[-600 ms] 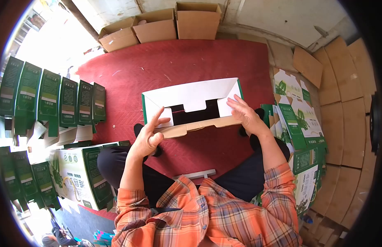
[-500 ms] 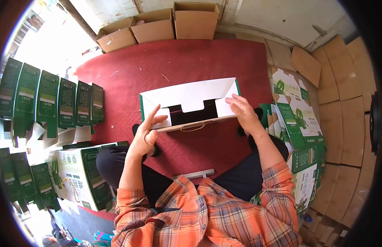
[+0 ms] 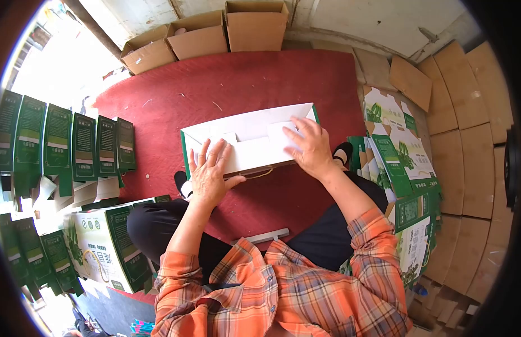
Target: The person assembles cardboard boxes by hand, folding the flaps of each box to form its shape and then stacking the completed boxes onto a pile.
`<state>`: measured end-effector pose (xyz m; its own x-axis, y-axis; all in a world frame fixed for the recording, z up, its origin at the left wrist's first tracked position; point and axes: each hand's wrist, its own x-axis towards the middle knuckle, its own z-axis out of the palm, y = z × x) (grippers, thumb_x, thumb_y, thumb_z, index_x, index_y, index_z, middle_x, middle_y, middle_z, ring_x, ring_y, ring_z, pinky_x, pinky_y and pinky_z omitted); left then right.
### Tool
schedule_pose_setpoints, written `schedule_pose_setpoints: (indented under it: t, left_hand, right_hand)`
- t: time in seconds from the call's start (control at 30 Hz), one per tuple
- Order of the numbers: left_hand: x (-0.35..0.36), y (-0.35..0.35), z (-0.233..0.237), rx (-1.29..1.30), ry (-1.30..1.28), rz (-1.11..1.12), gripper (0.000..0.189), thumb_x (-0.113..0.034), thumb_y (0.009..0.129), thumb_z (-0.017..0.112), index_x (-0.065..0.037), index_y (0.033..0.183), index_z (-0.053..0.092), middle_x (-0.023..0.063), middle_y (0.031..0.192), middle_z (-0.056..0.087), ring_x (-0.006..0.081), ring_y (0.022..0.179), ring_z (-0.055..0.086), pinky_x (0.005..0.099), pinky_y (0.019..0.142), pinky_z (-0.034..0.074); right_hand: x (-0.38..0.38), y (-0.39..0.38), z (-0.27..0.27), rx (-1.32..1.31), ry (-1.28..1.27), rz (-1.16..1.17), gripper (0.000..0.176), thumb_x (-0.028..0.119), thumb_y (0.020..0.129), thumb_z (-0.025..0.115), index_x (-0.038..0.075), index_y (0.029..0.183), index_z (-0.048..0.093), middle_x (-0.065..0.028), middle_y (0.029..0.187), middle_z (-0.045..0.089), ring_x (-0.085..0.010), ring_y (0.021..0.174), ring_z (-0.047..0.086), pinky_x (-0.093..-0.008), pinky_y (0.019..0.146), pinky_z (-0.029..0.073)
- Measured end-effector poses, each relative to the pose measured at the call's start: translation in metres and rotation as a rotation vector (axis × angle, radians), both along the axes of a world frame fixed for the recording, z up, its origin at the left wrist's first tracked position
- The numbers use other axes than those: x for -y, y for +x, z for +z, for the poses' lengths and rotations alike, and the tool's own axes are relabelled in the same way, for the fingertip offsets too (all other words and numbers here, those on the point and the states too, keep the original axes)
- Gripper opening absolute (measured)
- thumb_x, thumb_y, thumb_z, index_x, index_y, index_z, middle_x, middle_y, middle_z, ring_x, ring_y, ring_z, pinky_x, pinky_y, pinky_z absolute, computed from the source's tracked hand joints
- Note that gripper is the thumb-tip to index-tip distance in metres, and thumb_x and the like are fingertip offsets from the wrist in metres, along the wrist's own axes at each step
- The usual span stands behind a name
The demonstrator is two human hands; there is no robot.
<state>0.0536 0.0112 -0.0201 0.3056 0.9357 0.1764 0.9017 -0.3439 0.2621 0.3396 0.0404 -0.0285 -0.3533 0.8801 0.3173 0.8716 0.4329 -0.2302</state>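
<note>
A carton (image 3: 252,156) with a white inside and green edges stands between my legs. Its near white flap is folded inward, covering the dark gap, and a thin rope handle (image 3: 261,173) hangs on the near side. My left hand (image 3: 211,173) lies on the left part of the flap, fingers spread. Over the flap's right end is my right hand (image 3: 312,147), slightly blurred, with its fingers apart. Neither hand is wrapped round anything. The carton's bottom is largely hidden by the flaps.
A red mat (image 3: 159,143) covers the floor. Several green cartons (image 3: 61,140) stand in rows at left, near a white-and-green carton (image 3: 92,247). Printed cartons (image 3: 406,157) and brown cardboard (image 3: 460,163) are stacked at right. Open brown boxes (image 3: 255,31) line the back. A grey bar (image 3: 263,236) lies near me.
The near flap has swung inward over the dark opening. My left hand has moved right and flattened onto it; my right hand has moved left over it. The view has shifted slightly.
</note>
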Motion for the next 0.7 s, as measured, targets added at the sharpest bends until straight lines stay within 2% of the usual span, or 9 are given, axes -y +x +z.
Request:
schedule_pose_setpoints:
  t: [0.03,0.1,0.13,0.2,0.3,0.53,0.63,0.7]
  left_hand:
    - [0.0,0.0,-0.002,0.002,-0.005,-0.001,0.072,-0.04,0.07,0.078,-0.016,0.133,0.056,0.0039,0.143,0.047,0.0294,0.139,0.034,0.0572,0.114,0.017]
    - [-0.001,-0.002,-0.007,-0.01,-0.018,-0.007,0.071,-0.04,0.07,0.079,-0.015,0.132,0.056,0.0037,0.14,0.051,0.0283,0.133,0.041,0.0571,0.114,0.018]
    - [-0.002,-0.002,-0.008,-0.009,-0.02,-0.008,0.071,-0.04,0.07,0.079,-0.015,0.132,0.056,0.0037,0.14,0.051,0.0283,0.133,0.041,0.0571,0.114,0.018]
    - [-0.002,-0.001,-0.008,-0.034,-0.019,-0.022,0.068,-0.039,0.07,0.079,-0.014,0.13,0.058,0.0025,0.136,0.054,0.0259,0.125,0.047,0.0562,0.114,0.019]
    - [-0.003,-0.002,-0.008,-0.046,-0.052,-0.036,0.064,-0.037,0.071,0.078,-0.014,0.128,0.059,0.0018,0.132,0.057,0.0241,0.121,0.05,0.0553,0.113,0.02]
    - [-0.004,-0.003,-0.01,-0.044,-0.073,-0.067,0.061,-0.037,0.071,0.078,-0.014,0.125,0.061,0.0017,0.126,0.059,0.0237,0.117,0.052,0.0552,0.113,0.021]
    - [-0.002,-0.004,-0.008,-0.049,-0.072,-0.052,0.063,-0.041,0.072,0.078,-0.016,0.127,0.06,0.0023,0.122,0.058,0.0241,0.118,0.051,0.0544,0.113,0.021]
    - [0.0,-0.008,-0.004,0.163,-0.02,-0.017,0.068,-0.038,0.066,0.083,-0.015,0.127,0.061,0.0045,0.118,0.057,0.028,0.116,0.05,0.0518,0.11,0.026]
  right_hand:
    - [0.004,0.0,0.002,0.002,-0.005,-0.001,0.047,0.035,0.087,0.065,0.018,0.129,0.058,-0.0039,0.139,0.048,-0.0276,0.128,0.041,-0.0508,0.096,0.038]
    - [0.01,0.002,0.008,-0.007,-0.115,0.021,0.061,0.042,0.077,0.074,0.02,0.131,0.058,-0.0026,0.141,0.046,-0.0262,0.135,0.034,-0.0565,0.101,0.03]
    - [0.011,0.002,0.009,-0.006,-0.118,0.02,0.061,0.042,0.077,0.074,0.02,0.131,0.058,-0.0026,0.141,0.046,-0.0262,0.135,0.034,-0.0565,0.101,0.03]
    - [0.012,0.002,0.011,0.088,-0.175,0.02,0.071,0.041,0.069,0.08,0.018,0.132,0.058,-0.0046,0.138,0.05,-0.027,0.132,0.037,-0.0524,0.103,0.029]
    - [0.009,0.003,0.004,0.107,-0.183,0.053,0.067,0.043,0.067,0.081,0.019,0.127,0.061,-0.0003,0.131,0.054,-0.0233,0.13,0.04,-0.0536,0.1,0.031]
    - [0.009,0.004,0.003,0.099,-0.193,0.066,0.06,0.043,0.067,0.081,0.018,0.119,0.066,0.0015,0.119,0.058,-0.0188,0.122,0.045,-0.0511,0.096,0.032]
    - [0.009,0.005,0.008,0.081,-0.195,0.05,0.058,0.043,0.067,0.081,0.017,0.117,0.067,-0.0011,0.117,0.058,-0.0204,0.119,0.046,-0.0488,0.098,0.032]
    - [0.009,0.009,0.013,-0.152,-0.16,0.054,0.053,0.039,0.073,0.079,0.013,0.117,0.065,-0.0063,0.117,0.057,-0.0242,0.118,0.047,-0.0456,0.098,0.034]
